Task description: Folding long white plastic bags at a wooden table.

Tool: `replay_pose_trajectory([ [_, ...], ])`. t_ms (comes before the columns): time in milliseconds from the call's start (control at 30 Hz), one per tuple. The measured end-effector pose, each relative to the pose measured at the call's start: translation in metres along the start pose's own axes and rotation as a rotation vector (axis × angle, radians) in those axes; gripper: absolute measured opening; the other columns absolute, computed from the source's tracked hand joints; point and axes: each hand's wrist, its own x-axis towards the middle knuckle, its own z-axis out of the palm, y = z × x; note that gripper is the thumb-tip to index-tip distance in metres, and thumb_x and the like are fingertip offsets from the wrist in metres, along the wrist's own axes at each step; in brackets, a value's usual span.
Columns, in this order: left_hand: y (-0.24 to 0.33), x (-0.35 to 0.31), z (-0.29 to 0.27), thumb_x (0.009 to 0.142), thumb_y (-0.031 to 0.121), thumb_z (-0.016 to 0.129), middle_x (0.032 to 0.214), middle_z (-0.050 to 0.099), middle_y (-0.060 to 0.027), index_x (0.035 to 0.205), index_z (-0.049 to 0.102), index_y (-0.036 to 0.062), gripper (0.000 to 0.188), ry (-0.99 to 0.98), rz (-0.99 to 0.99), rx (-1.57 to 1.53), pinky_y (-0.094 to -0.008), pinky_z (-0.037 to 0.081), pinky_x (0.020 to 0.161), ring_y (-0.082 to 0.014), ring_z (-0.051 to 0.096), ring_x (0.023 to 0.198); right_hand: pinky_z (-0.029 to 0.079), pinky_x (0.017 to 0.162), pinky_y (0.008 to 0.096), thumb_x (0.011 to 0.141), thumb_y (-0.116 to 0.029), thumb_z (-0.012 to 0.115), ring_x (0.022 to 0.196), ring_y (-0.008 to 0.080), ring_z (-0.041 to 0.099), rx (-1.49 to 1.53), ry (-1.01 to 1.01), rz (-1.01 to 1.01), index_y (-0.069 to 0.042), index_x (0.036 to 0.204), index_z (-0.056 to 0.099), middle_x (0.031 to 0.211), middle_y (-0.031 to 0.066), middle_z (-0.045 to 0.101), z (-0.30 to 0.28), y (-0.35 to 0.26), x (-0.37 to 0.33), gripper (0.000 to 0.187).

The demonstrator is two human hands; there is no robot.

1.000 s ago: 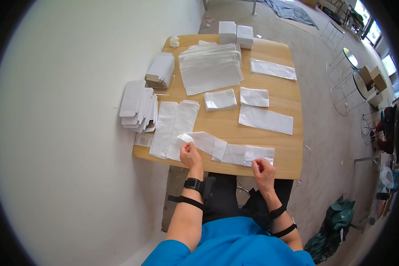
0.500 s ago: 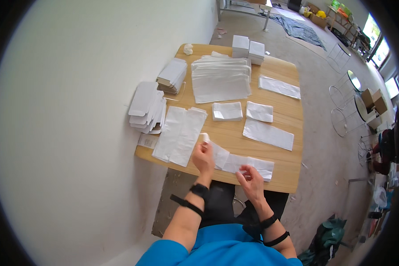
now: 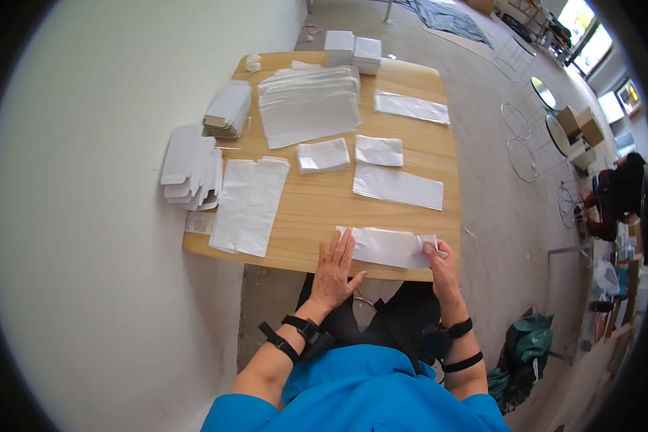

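1. Now, the white paper strip [image 3: 383,248] lies along the near edge of the wooden worktop [image 3: 315,205], close to the person's tummy. Being so near, it looks easy for both hands to reach.

2. The left hand [image 3: 332,279] is flat, with its fingers long and its thumb out to the side. It grips nothing. Its fingertips lie over the strip's left end, perhaps to press it down so it won't slip.

3. The right hand [image 3: 445,269] is pinched small. Its thumb and fingers hold the strip's right end, where a bit of paper sticks up. A pinch like this seems good for thin paper, which could crumple in a big fist.

4. Two long white sheets [image 3: 248,207] lie side by side to the left of the left hand, maybe so they are close to grab.

5. Past the strip is a flat paper piece [image 3: 398,189], with a small folded paper [image 3: 379,150] at its top edge. A folded paper pile [image 3: 323,155] sits just beside that. They lie apart from the strip, perhaps to leave room for the hands.

6. A big sheet stack [image 3: 309,111] is farther back, maybe to keep it out of the way.
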Motion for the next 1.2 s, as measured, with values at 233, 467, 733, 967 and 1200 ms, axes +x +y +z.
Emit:
replay_pose_trajectory([
  [233, -0.010, 0.007, 0.018, 0.082, 0.034, 0.068, 0.155, 0.021, -0.0122, 0.147, 0.025, 0.0014, 0.084, -0.200, 0.094, 0.139, -0.0508, 0.010, 0.117, -0.0295, 0.017, 0.144, 0.047, 0.070, 0.0231, 0.089, -0.014, 0.065, 0.076, 0.0080, 0.059, -0.020, 0.042, -0.013, -0.001, 0.099, 0.066, 0.085, 0.0012, 0.066, -0.030, 0.001, 0.010, 0.017],
  [467, 0.000, 0.011, 0.010, 0.082, 0.033, 0.067, 0.155, 0.023, -0.0093, 0.145, 0.028, 0.0018, 0.080, -0.223, 0.162, 0.173, -0.0485, 0.010, 0.118, -0.0260, 0.017, 0.145, 0.053, 0.080, 0.0278, 0.088, -0.011, 0.066, 0.086, 0.0128, 0.065, 0.088, -0.070, 0.022, 0.000, 0.105, 0.063, 0.094, 0.0050, 0.066, -0.034, -0.014, -0.002, 0.020],
  [733, -0.007, 0.004, 0.014, 0.079, 0.029, 0.071, 0.154, 0.025, -0.0092, 0.144, 0.032, 0.0020, 0.080, -0.230, 0.153, 0.187, -0.0506, 0.008, 0.117, -0.0274, 0.018, 0.144, 0.047, 0.074, 0.0243, 0.089, -0.014, 0.065, 0.079, 0.0078, 0.059, -0.006, -0.328, -0.047, -0.002, 0.098, 0.067, 0.087, 0.0003, 0.066, -0.003, -0.042, -0.017, 0.015],
  [967, -0.017, 0.002, 0.021, 0.081, 0.036, 0.068, 0.155, 0.025, -0.0081, 0.143, 0.033, 0.0019, 0.079, -0.242, 0.132, 0.286, -0.0515, 0.007, 0.117, -0.0271, 0.017, 0.144, 0.048, 0.075, 0.0249, 0.090, -0.014, 0.065, 0.082, 0.0089, 0.061, 0.150, -0.244, -0.039, -0.002, 0.101, 0.066, 0.090, 0.0016, 0.067, -0.015, -0.020, -0.005, 0.017],
  [1200, -0.020, -0.004, 0.023, 0.082, 0.046, 0.065, 0.156, 0.022, -0.0079, 0.143, 0.035, 0.0014, 0.081, -0.225, 0.105, 0.309, -0.0574, 0.006, 0.115, -0.0293, 0.016, 0.144, 0.051, 0.081, 0.0287, 0.092, -0.014, 0.062, 0.087, 0.0130, 0.064, 0.138, -0.197, -0.022, 0.000, 0.108, 0.062, 0.096, 0.0050, 0.067, -0.019, -0.011, -0.003, 0.022],
])
